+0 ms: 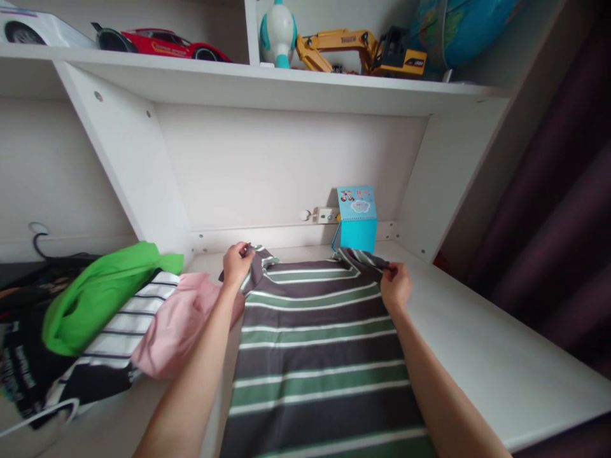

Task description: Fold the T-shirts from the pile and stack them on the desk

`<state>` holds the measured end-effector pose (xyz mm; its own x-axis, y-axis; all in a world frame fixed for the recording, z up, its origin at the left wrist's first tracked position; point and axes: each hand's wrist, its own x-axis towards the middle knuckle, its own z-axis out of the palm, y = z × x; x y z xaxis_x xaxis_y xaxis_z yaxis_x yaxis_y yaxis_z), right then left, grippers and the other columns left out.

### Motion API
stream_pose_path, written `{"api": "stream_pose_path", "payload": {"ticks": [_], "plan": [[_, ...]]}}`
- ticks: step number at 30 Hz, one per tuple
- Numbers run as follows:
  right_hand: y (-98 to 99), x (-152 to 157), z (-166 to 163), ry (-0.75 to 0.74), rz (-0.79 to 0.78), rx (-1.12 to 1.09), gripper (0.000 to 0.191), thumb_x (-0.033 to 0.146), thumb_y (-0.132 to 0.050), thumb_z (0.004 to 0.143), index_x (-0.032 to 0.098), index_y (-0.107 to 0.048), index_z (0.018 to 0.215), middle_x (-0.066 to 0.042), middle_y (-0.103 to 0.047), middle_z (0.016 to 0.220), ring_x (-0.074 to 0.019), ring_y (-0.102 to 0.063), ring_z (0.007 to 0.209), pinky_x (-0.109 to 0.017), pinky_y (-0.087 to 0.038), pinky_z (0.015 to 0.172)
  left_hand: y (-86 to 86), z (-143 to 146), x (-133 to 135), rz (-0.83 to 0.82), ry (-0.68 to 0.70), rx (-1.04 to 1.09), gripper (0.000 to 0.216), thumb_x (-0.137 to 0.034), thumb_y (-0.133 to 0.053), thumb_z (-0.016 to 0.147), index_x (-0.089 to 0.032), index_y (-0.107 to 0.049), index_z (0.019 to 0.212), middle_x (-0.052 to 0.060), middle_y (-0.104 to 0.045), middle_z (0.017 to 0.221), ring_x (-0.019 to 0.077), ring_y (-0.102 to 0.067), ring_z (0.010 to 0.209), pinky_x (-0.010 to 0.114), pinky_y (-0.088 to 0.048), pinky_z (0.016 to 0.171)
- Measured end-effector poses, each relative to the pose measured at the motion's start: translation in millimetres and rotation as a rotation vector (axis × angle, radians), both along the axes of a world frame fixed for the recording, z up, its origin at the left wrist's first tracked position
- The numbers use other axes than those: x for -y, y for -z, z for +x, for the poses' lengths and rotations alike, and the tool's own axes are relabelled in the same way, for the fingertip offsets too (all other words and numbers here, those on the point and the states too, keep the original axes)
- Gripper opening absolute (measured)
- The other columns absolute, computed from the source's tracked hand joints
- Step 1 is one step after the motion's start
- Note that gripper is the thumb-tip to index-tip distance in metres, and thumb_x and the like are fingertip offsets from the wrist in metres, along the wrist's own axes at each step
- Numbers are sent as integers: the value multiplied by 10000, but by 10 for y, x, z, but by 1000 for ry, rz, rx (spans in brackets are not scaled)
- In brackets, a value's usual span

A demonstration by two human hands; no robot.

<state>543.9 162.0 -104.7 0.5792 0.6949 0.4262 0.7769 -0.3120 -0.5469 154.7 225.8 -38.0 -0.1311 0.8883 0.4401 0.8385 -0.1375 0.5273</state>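
A striped T-shirt (319,346) in dark grey, green and white lies spread on the white desk, its neckline toward the back wall. With fingers pinched, my left hand (237,264) grips its left shoulder. On the other side my right hand (396,286) is closed on the right shoulder. The shirt's lower end runs out of the bottom of the picture. Just behind the collar stands a blue spiral desk calendar (358,234).
To the left lie a green garment (102,296), a striped white one (131,321), a pink one (174,324) and black clothes. Overhead, a shelf (286,89) holds toy cars, a yellow toy excavator (353,48) and a globe (463,32). A dark curtain (548,254) hangs right.
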Motion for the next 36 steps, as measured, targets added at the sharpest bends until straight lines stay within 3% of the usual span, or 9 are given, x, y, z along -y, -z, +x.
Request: {"api": "stream_pose_path", "payload": {"ticks": [3, 6, 9, 12, 16, 19, 22, 27, 36], "plan": [[-45, 101, 87, 105, 7, 8, 338, 195, -357, 805, 138, -485, 1112, -172, -539, 1059, -290, -516, 977, -383, -410, 759, 20, -73, 83, -130, -202, -47, 443, -296, -529, 782, -185, -459, 1205, 142, -533, 1131, 273, -580, 946, 357, -449, 771], [-91, 147, 69, 108, 2, 63, 405, 145, -392, 779, 108, -450, 1178, -236, -437, 1180, -358, -429, 1094, -460, -382, 807, 124, 62, 139, -176, -218, -119, 636, -271, -562, 763, -147, -315, 1336, 229, -362, 1322, 356, -513, 1076, 429, -455, 792], [-112, 94, -72, -89, -24, 155, 394, 118, -368, 812, 132, -460, 1196, -175, -447, 1228, -281, -416, 1146, -394, -351, 913, 251, 362, 143, -47, 59, -245, 497, -216, -434, 848, -122, -350, 1330, 182, -403, 1331, 288, -413, 1213, 389, -370, 970], [-44, 9, -265, -359, -108, 238, 309, 138, -411, 832, 189, -555, 1099, -80, -531, 1196, -194, -456, 1126, -282, -353, 937, 417, 643, 151, -72, 363, -323, 386, -207, -400, 876, -156, -484, 1249, 111, -447, 1340, 226, -357, 1267, 330, -295, 1043], [97, -34, -387, -480, -237, 286, 236, 204, -480, 833, 202, -598, 1037, -66, -602, 1086, -206, -519, 1041, -290, -400, 864, 574, 740, 169, -176, 425, -321, 363, -245, -360, 901, -191, -533, 1215, 103, -509, 1294, 255, -424, 1212, 381, -353, 983], [123, -31, -354, -423, -295, 299, 209, 257, -438, 866, 173, -608, 954, -101, -609, 1003, -239, -529, 995, -316, -417, 800, 528, 659, 133, -217, 402, -298, 391, -186, -309, 899, -169, -525, 1224, 114, -595, 1187, 231, -527, 1105, 347, -381, 943], [107, -28, -324, -371, -327, 311, 230, 291, -414, 880, 170, -603, 932, -116, -590, 1010, -253, -522, 990, -325, -419, 767, 393, 581, 102, -314, 460, -315, 349, -130, -380, 830, -179, -640, 1059, 77, -665, 1069, 194, -590, 1005, 266, -409, 883], [120, -12, -380, -334, -334, 338, 310, 280, -419, 872, 190, -530, 1146, -120, -555, 1087, -276, -482, 1048, -350, -410, 788, 186, 554, 179, -531, 597, -403, 210, -136, -542, 623, -221, -700, 733, -6, -701, 722, 171, -629, 702, 221, -447, 630], [169, -7, -363, -337, -330, 352, 327, 295, -415, 878, 181, -547, 1154, -112, -548, 1106, -263, -473, 1043, -336, -389, 822, 32, 523, 282, -752, 625, -489, 295, -104, -501, 508, -211, -689, 708, 0, -673, 676, 156, -580, 585, 222, -409, 519]]}}
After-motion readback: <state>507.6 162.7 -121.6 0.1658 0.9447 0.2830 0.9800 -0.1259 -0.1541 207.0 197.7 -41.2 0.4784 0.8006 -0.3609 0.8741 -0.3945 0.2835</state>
